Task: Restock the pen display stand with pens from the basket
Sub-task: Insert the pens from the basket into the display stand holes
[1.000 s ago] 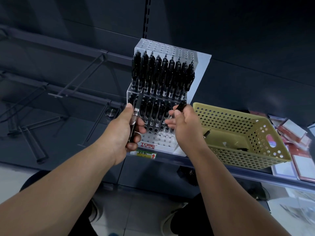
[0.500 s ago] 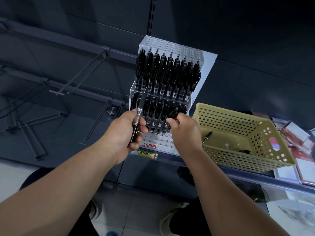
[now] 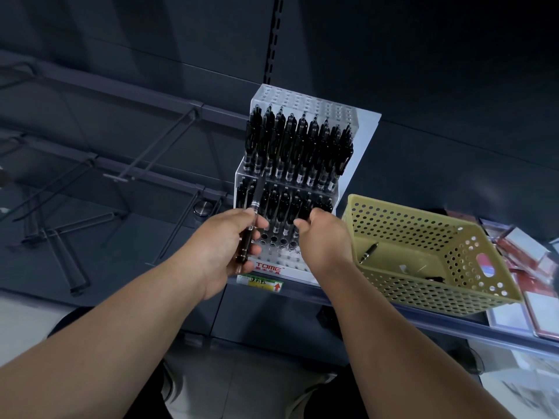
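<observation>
A clear tiered pen display stand with a red logo sits on the shelf, its upper rows full of black pens. My left hand grips a black pen upright in front of the stand's left side. At the second row on the right, my right hand pinches the top of another black pen. Several front holes of the stand are empty. The yellow perforated basket stands to the right with two loose pens inside.
Bare metal display hooks stick out from the dark back panel on the left. Packaged items lie on the shelf right of the basket. A price label is fixed to the shelf edge below the stand.
My right hand has moved forward and down from in front of the stand to its second row with the pen. The left hand keeps hold of its pen.
</observation>
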Action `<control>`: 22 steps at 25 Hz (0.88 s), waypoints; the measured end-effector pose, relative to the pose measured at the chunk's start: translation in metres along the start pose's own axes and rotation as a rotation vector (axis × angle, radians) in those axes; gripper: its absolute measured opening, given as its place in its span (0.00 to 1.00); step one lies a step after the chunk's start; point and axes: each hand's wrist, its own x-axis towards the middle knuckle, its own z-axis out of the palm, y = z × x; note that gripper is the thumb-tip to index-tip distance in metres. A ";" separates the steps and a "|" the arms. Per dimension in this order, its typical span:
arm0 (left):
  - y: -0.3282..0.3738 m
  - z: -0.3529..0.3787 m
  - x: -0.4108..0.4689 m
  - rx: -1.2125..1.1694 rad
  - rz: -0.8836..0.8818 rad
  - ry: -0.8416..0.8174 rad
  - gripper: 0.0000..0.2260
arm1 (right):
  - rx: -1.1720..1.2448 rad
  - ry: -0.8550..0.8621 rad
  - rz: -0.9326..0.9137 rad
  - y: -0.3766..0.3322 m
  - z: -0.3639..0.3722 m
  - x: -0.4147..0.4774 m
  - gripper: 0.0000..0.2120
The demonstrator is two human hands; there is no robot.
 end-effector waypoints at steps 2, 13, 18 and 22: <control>0.003 -0.002 -0.005 -0.041 -0.013 -0.014 0.12 | 0.020 -0.008 0.020 0.000 -0.001 -0.001 0.13; 0.005 0.008 -0.013 -0.343 -0.150 -0.063 0.09 | 0.599 -0.003 -0.206 -0.002 -0.013 -0.071 0.17; 0.006 0.017 -0.017 -0.298 -0.191 -0.093 0.07 | 0.874 0.067 -0.346 -0.004 -0.018 -0.077 0.17; 0.006 0.023 -0.019 -0.250 -0.236 -0.131 0.08 | 0.828 0.127 -0.416 0.000 -0.021 -0.077 0.13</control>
